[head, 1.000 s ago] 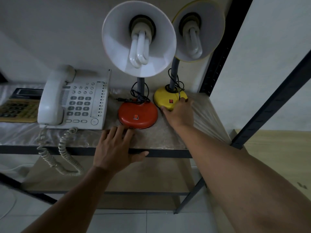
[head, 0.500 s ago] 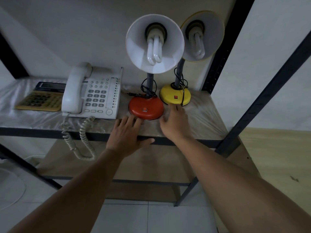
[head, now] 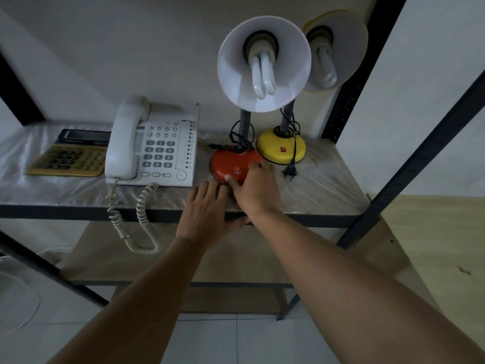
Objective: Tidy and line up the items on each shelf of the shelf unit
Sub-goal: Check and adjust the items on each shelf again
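Lying at the far left of the plastic-covered shelf (head: pixel 328 187), a tan calculator (head: pixel 67 158) sits with its dark display toward the wall. Just beside it on the right stands a white desk phone (head: pixel 162 153), its handset resting in the cradle on the left side of the body, its coiled cord (head: pixel 131 219) looping down over the shelf's front edge.

Right of the phone, the person's left hand (head: pixel 207 214) rests flat on the front of the shelf, fingers straight and pointing toward the wall, thumb hooked over the dark front rail; this grip is released and holds nothing. The right hand (head: pixel 258 191) lies just beside it, partly overlapping its fingertips, with thumb and fingers curled around the front rim of the orange lamp base (head: pixel 231 162), so this grip is grasping the base.

From that base a grey neck rises to a white shade (head: pixel 263 64) facing the camera, its bulb visible. Touching or nearly touching the orange base on the right stands the yellow lamp base (head: pixel 280 147), set closer to the wall, with its own shade (head: pixel 338 51) behind the white one. Its black cord trails forward, and the plug (head: pixel 290 172) lies on the shelf just right of the right hand.
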The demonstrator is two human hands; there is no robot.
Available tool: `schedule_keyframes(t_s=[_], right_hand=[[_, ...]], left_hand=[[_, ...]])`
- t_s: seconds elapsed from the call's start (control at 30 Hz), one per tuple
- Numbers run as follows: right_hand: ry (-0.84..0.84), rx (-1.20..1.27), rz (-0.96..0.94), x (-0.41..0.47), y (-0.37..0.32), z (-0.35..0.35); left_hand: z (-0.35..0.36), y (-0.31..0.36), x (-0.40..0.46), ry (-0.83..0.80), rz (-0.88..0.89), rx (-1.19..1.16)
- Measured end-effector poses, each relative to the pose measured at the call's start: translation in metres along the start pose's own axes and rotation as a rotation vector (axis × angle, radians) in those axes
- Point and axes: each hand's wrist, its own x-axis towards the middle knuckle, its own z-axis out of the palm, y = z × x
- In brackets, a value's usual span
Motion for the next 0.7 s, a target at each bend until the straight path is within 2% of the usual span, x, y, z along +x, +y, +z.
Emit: schedule_keyframes(t_s=[0.3,0.57,0.7], right_hand=[[-0.007,-0.013,0.0,0.016,-0.004,0.007],[-0.027,-0.023,-0.033,0.038,-0.008,0.015],[-0.012,-0.028,-0.039,0.046,-0.009,0.02]], left_hand=[[0.0,0.0,0.002,0.02,0.016,-0.004],[-0.002,-0.016,0.023,0.006,0.178,0.041],[0.001,-0.017,0.024,-0.053,0.157,-0.019]])
